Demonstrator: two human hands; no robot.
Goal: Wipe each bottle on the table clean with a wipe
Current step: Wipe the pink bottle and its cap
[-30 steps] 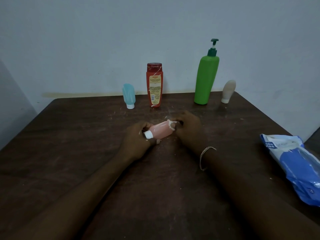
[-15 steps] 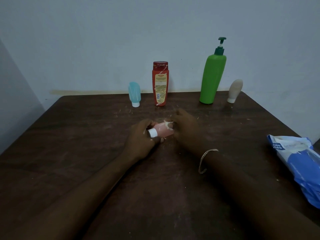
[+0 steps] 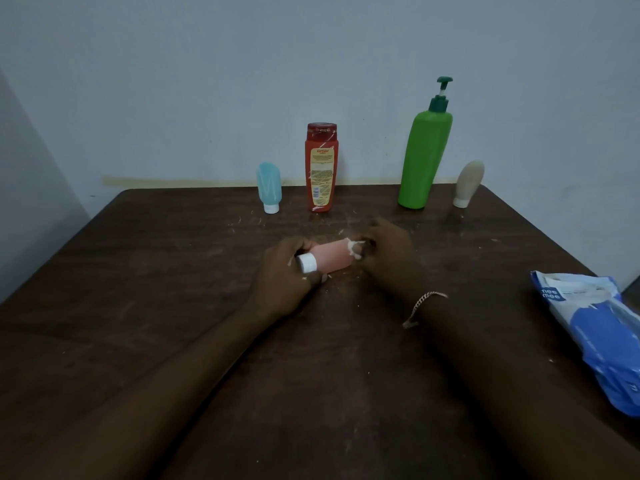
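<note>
A small pink bottle [image 3: 331,257] with a white cap lies sideways at the table's middle. My left hand [image 3: 284,275] grips its capped end. My right hand [image 3: 386,252] pinches a small white wipe [image 3: 354,247] against the bottle's other end. Along the back edge stand a light blue tube [image 3: 268,187], a red bottle [image 3: 321,167], a tall green pump bottle [image 3: 424,157] and a beige tube [image 3: 468,183], all upright.
A blue and white wipes pack [image 3: 592,336] lies at the table's right edge. The dark wooden table [image 3: 138,306] carries white crumbs and smears around the middle. A pale wall rises right behind the bottles.
My right hand first slid left along the pink bottle with the wipe, then back right to its far end, uncovering the body. The camera view shifted slightly.
</note>
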